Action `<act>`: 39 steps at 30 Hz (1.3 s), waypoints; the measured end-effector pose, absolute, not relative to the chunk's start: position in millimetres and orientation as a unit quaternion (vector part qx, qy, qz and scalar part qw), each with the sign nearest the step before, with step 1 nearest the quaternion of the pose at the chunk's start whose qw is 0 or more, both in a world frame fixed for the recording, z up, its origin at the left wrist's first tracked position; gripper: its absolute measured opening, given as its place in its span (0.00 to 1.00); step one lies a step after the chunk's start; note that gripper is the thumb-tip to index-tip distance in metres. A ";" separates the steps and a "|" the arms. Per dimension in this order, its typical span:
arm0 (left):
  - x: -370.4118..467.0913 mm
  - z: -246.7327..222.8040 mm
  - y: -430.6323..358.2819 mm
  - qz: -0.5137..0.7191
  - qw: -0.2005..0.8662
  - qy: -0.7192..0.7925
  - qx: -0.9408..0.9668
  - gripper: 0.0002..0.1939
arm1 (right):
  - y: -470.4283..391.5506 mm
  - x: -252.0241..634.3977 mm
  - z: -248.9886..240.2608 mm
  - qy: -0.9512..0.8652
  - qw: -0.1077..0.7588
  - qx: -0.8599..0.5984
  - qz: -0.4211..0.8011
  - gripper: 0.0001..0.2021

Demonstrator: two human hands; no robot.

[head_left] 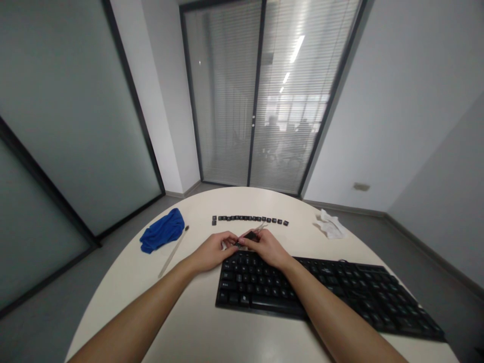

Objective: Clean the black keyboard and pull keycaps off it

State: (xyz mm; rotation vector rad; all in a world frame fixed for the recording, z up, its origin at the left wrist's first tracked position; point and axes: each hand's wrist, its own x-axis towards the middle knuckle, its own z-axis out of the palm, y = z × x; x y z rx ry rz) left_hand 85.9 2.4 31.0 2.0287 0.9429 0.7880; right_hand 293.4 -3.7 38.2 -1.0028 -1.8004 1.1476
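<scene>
My left hand [214,250] is closed, its thumb and fingertips pinching a small dark piece that looks like a keycap [238,244]. Against it, my right hand [267,247] is closed round a small black tool with thin, pale, wire-like prongs [260,227], apparently a keycap puller; the fingers partly hide it. Both hands meet just over the top left edge of a black keyboard [272,303], which lies flat with my right forearm across it. Beyond the hands, several black keycaps [245,218] lie in a slightly curved row, with one more below its left end.
On the left of the round-ended white table [124,287] lie a crumpled blue cloth [163,232] and a thin brush [173,254] with a dark tip. A crumpled white tissue [330,225] is near the right edge. Glass doors with blinds [230,116] stand behind the table.
</scene>
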 end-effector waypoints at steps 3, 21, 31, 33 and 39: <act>87.4 29.7 2.6 0.313 0.372 0.376 0.789 0.12 | -3.7 292.9 37.7 -0.704 0.388 -0.400 0.440 0.19; 88.1 26.4 14.3 0.351 0.493 0.411 0.681 0.16 | -4.1 292.9 36.2 -0.713 0.393 -0.402 0.420 0.14; 84.3 24.3 18.0 0.360 0.514 0.447 0.637 0.17 | -6.8 293.0 40.8 -0.715 0.402 -0.401 0.409 0.13; 86.7 22.2 18.2 0.371 0.511 0.465 0.620 0.18 | -7.7 292.4 42.3 -0.717 0.404 -0.396 0.408 0.13; 94.6 16.5 17.8 0.427 0.484 0.488 0.587 0.17 | -8.3 290.9 40.6 -0.717 0.406 -0.371 0.427 0.13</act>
